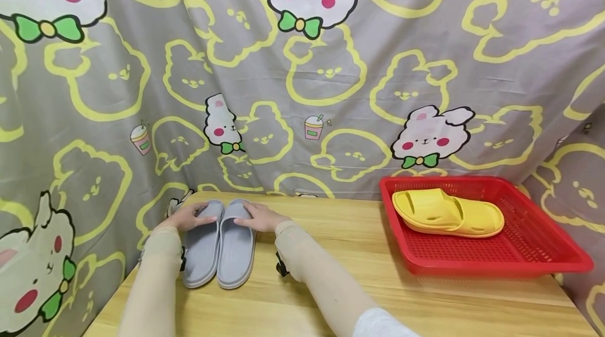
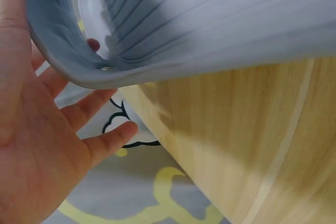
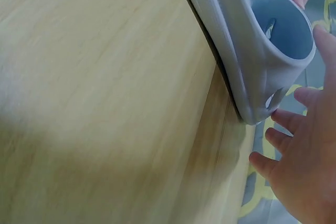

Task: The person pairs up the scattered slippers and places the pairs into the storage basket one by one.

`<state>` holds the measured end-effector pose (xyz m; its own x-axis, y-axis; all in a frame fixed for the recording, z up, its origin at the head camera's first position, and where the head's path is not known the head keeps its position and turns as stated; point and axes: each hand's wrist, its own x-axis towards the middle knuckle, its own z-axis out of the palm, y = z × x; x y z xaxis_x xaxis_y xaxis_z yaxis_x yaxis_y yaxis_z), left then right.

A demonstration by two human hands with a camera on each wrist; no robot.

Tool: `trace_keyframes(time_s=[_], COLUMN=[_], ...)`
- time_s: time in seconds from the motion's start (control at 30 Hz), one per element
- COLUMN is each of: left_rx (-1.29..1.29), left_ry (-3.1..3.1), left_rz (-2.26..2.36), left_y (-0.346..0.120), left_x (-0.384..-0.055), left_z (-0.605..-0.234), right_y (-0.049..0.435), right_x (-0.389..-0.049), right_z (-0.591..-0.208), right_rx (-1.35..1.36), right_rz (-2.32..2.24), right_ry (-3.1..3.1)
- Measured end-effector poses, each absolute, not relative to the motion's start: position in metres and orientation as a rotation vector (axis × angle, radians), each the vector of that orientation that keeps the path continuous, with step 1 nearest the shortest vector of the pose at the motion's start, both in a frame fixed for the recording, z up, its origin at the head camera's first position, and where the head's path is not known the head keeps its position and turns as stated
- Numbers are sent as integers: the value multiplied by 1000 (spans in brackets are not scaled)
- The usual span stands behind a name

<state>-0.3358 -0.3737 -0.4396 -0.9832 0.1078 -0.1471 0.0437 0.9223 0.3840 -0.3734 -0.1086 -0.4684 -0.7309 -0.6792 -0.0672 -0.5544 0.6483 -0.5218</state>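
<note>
A pair of grey slippers lies side by side at the left of the wooden table, toes toward the curtain: a left slipper (image 1: 200, 259) and a right slipper (image 1: 235, 257). My left hand (image 1: 181, 217) is at the left slipper's strap, its thumb across the top. In the left wrist view its fingers spread loosely beside the slipper's toe, one fingertip showing through an opening. My right hand (image 1: 266, 218) lies at the right slipper's toe end, thumb over the strap. The right wrist view has those fingers (image 3: 286, 140) spread, with fingertips right at the slipper's side.
A red plastic basket (image 1: 487, 267) stands at the table's right, holding yellow slippers (image 1: 479, 216). Behind the wooden table (image 1: 326, 253) and along its sides hangs a grey patterned curtain (image 1: 264, 80). The table's left edge runs close by my left arm.
</note>
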Motion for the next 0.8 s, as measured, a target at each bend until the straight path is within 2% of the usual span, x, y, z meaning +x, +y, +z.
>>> trace_keyframes(time_s=[0.57, 0.8], left_rx=[172, 114], left_ry=[2985, 2977], left_rz=[619, 624], left_y=[-378, -380], left_x=[-338, -339], left_z=[-448, -450], right_y=[-112, -114], right_x=[-371, -373], right_z=[-471, -471], right_rx=[-967, -906], right_rz=[-946, -1003], right_ry=[2576, 2614])
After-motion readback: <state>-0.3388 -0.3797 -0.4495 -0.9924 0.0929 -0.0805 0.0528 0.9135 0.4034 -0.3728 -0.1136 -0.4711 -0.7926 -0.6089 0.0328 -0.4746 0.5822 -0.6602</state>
